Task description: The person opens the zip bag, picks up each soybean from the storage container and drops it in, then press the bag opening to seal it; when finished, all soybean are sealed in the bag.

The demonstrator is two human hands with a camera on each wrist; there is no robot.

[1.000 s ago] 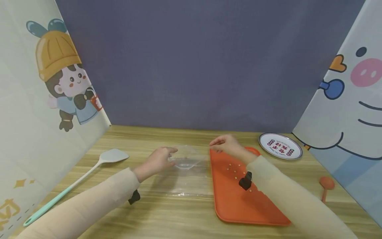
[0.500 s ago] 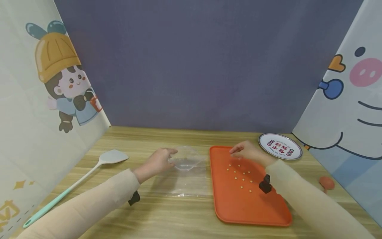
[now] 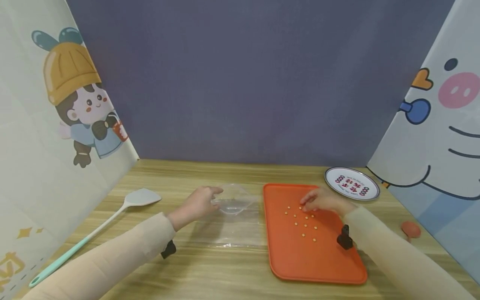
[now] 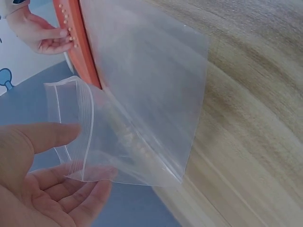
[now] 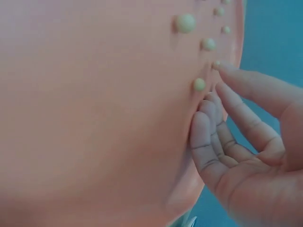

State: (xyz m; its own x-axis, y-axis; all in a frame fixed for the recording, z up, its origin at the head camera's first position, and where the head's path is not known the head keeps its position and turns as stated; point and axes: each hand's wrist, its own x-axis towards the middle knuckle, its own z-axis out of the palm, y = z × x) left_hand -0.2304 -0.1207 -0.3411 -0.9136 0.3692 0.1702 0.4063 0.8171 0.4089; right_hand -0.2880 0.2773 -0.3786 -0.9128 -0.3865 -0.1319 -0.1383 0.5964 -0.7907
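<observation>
My left hand (image 3: pixel 198 205) holds the mouth of a clear zip bag (image 4: pixel 137 66) raised and parted, thumb on one side and fingers behind the plastic. The bag's lower part lies flat on the table. Small pale shapes show faintly inside it in the left wrist view. Over the orange tray (image 3: pixel 296 260), my right hand (image 3: pixel 322 201) reaches down to several small round yellowish soybeans (image 3: pixel 305 225). In the right wrist view its thumb tip is right at one soybean (image 5: pixel 216 64), the index fingertip a little apart and the other fingers loosely curled.
A white spatula (image 3: pixel 140 197) with a mint handle lies on the wooden table (image 3: pixel 187 275) at left. Behind the tray at right is a printed white plate (image 3: pixel 352 183). A reddish spoon (image 3: pixel 411 229) lies at far right. A dark panel (image 3: pixel 240 83) closes the back.
My right hand has moved from beside the bag's mouth rightward over the tray, then down to the soybeans. The left hand has stayed at the bag.
</observation>
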